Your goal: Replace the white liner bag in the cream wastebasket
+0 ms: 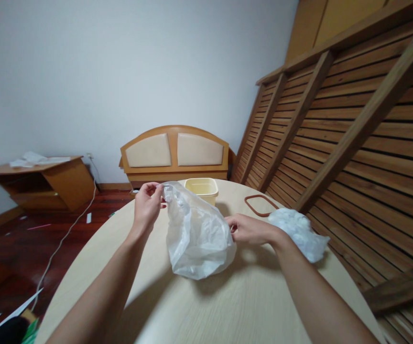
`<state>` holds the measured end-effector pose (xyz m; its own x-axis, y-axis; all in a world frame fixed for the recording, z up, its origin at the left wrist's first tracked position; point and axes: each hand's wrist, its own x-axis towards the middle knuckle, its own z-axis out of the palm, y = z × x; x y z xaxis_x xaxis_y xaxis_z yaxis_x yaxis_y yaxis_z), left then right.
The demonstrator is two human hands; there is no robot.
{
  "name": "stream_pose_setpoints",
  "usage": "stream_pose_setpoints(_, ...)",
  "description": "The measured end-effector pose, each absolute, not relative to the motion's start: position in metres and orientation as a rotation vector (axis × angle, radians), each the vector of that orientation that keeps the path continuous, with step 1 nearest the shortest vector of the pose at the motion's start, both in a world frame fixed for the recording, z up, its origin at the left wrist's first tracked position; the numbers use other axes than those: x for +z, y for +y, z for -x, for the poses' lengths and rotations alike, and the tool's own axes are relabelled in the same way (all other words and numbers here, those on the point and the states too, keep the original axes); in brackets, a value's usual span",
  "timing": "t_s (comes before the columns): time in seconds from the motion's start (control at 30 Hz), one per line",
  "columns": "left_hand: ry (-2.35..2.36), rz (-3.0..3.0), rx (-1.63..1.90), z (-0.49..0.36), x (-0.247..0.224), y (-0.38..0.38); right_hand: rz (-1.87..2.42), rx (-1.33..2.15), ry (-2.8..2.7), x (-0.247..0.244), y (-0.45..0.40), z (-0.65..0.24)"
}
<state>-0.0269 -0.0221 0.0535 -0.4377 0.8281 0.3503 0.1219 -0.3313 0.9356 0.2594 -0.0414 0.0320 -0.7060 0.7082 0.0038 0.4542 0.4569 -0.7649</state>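
Note:
A translucent white plastic bag [199, 239] hangs spread between my two hands, above the round pale table [206, 310]. My left hand [148, 204] pinches its upper left edge. At its right side, my right hand [245, 228] is closed on the bag, with the fingertips partly hidden. Just behind the bag stands a pale yellow rectangular bin [206, 187], its lower part covered by the plastic. A brown ring-shaped frame [255, 213] with rounded corners lies right of the bin. Beside it rests a bunched heap of white plastic bags [299, 231].
Slatted wooden panels [367, 138] lean along the right. Beyond the table is a headboard [174, 153]. At left, a low wooden cabinet [66, 181] holds papers, and a white cable [65, 239] crosses the dark red floor.

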Motion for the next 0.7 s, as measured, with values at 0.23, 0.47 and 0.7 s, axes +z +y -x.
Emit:
stream_pose_setpoints(0.23, 1.406, -1.282, 1.86, 0.03, 0.053, -0.023, 0.996, 1.052, -1.97, 0.051, -0.04, -0.272)
stream_pose_setpoints(0.47, 1.424, -1.305, 1.903, 0.03, 0.053, -0.022, 1.118, 0.846, -1.531, 0.072, -0.041, -0.295)
stream_pose_setpoints(0.7, 1.47, -1.251, 1.857, 0.03, 0.049, -0.018, 1.133, 0.849, -1.271, 0.069, -0.031, -0.309)
